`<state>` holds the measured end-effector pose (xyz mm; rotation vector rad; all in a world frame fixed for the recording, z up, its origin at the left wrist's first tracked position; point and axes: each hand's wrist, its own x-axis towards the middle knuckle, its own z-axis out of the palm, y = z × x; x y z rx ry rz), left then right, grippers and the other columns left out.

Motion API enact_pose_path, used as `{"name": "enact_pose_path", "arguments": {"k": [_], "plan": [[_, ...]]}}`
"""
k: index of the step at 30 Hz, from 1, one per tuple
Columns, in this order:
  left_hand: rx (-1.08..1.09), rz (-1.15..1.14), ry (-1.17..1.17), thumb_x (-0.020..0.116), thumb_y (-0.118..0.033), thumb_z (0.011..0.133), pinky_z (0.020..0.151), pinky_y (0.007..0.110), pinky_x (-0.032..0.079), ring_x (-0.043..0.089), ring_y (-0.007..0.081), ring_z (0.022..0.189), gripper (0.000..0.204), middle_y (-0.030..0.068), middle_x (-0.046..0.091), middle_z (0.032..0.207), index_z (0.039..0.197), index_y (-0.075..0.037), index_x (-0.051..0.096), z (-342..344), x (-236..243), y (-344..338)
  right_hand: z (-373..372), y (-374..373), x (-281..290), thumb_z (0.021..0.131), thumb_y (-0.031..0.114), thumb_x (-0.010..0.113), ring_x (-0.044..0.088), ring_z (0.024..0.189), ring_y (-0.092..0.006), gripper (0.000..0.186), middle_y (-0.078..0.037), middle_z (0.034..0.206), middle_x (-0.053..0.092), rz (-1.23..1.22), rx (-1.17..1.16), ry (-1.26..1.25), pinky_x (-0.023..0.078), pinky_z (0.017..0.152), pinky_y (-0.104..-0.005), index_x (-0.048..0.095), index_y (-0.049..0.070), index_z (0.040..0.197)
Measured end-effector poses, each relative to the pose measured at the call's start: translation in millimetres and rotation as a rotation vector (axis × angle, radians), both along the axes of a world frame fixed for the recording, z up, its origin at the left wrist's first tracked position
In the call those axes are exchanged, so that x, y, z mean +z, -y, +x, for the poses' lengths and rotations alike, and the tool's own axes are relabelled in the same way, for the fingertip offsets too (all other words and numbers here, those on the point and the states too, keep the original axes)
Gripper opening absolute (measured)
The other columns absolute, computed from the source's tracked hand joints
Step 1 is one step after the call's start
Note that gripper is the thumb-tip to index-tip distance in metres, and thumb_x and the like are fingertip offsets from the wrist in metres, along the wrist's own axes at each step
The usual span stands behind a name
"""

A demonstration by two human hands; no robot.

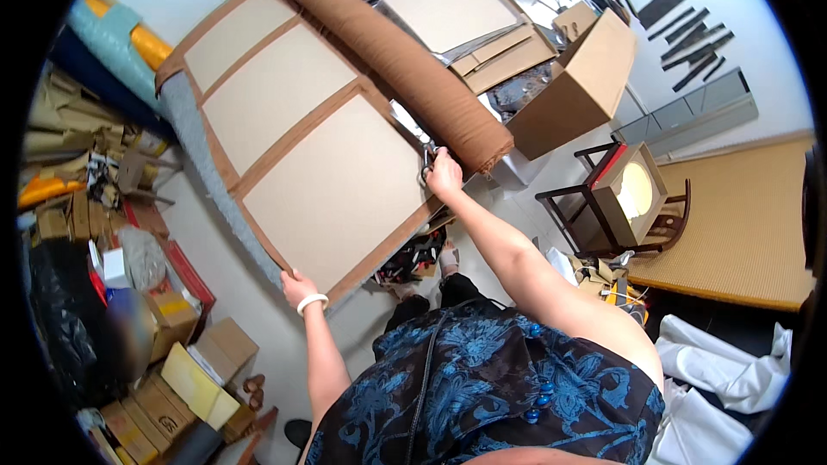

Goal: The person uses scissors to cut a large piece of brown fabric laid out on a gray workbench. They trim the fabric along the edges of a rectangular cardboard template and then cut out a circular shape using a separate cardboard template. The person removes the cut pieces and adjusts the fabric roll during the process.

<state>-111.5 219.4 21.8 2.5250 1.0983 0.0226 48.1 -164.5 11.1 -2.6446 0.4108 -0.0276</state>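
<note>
My right hand (444, 174) is closed around the dark handles of a pair of scissors (413, 127). Their bright blades point away from me, over the right edge of a beige panel and beside a thick brown fabric roll (388, 60). At the near left corner of the table, my left hand (299, 288), with a white bangle on its wrist, grips the edge of the brown fabric (362, 263). Three beige panels (340, 181) lie in a row on this fabric, with brown strips showing between and around them. Grey fuzzy cloth (202, 151) hangs along the table's left side.
An open cardboard box (573, 90) and stacked flat boards (452, 13) stand beyond the roll. To the right are a dark wooden chair frame (594, 198) and a woven mat (732, 224). Cardboard boxes (168, 323) and a black plastic bag (69, 319) crowd the left floor.
</note>
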Motion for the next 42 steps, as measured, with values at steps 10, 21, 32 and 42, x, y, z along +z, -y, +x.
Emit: {"name": "enact_pose_path", "arguments": {"k": [10, 21, 32, 42], "plan": [[-0.163, 0.137, 0.022, 0.051, -0.017, 0.095, 0.073, 0.053, 0.049, 0.061, 0.0409, 0.09, 0.014, 0.0185, 0.06, 0.1, 0.101, -0.006, 0.047, 6, 10, 4, -10, -9, 11, 0.074, 0.006, 0.061, 0.062, 0.083, -0.0431, 0.038, -0.025, 0.09, 0.062, 0.005, 0.088, 0.175, 0.049, 0.074, -0.0518, 0.043, -0.001, 0.107], [-0.297, -0.046, 0.338, 0.063, -0.001, 0.082, 0.071, 0.042, 0.049, 0.061, 0.03, 0.08, 0.01, 0.0139, 0.059, 0.084, 0.088, -0.003, 0.056, -2, 64, -43, -8, -7, 84, 0.069, 0.019, 0.074, 0.065, 0.088, -0.0381, 0.042, -0.023, 0.089, 0.067, 0.162, 0.064, 0.096, 0.051, 0.08, -0.0438, 0.059, -0.001, 0.102], [-0.652, -0.237, 0.031, 0.076, -0.001, 0.074, 0.059, 0.026, 0.046, 0.051, 0.0086, 0.064, 0.019, 0.0001, 0.058, 0.072, 0.083, -0.004, 0.06, 150, 328, -120, 126, 28, 289, 0.066, 0.027, 0.076, 0.062, 0.066, -0.0212, 0.027, -0.012, 0.072, 0.067, 0.043, 0.265, -0.091, 0.051, 0.065, -0.0365, 0.073, 0.003, 0.077], [-0.736, -0.112, 0.222, 0.076, -0.011, 0.078, 0.069, 0.03, 0.05, 0.057, 0.0134, 0.074, 0.019, 0.0047, 0.064, 0.08, 0.089, -0.004, 0.063, 388, 423, 63, 327, 218, 441, 0.072, 0.034, 0.069, 0.062, 0.066, -0.0235, 0.028, -0.012, 0.083, 0.07, -0.093, 0.123, 0.165, 0.049, 0.057, -0.0385, 0.073, 0.009, 0.083]]}}
